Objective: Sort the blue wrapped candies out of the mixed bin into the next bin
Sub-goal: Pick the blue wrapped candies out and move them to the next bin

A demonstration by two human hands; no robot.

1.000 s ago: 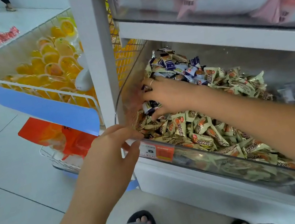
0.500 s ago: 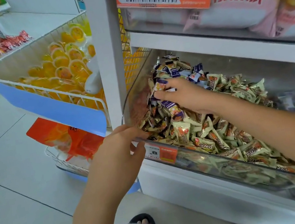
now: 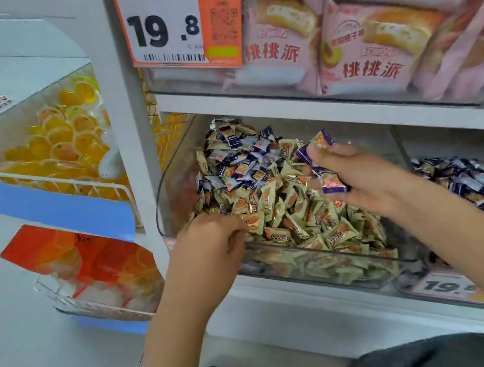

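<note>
Nearest, left hand rests curled on the front-left rim of the mixed bin; whether it holds anything, I can't tell. Right hand hangs above the pile, fingers pinching a few blue wrapped candies. Next bin sits directly right of it, so the right hand is nearer. More blue ones lie heaped at the back-left.

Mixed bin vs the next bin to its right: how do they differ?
The mixed bin holds mostly cream-and-orange candies with blue ones clustered at its back; the next bin shows only blue wrapped candies. Both hands are over the mixed bin, the right hand gripping blue candies and the left hand at its front left corner; none over the next bin. Both are clear bins on one shelf.
</note>
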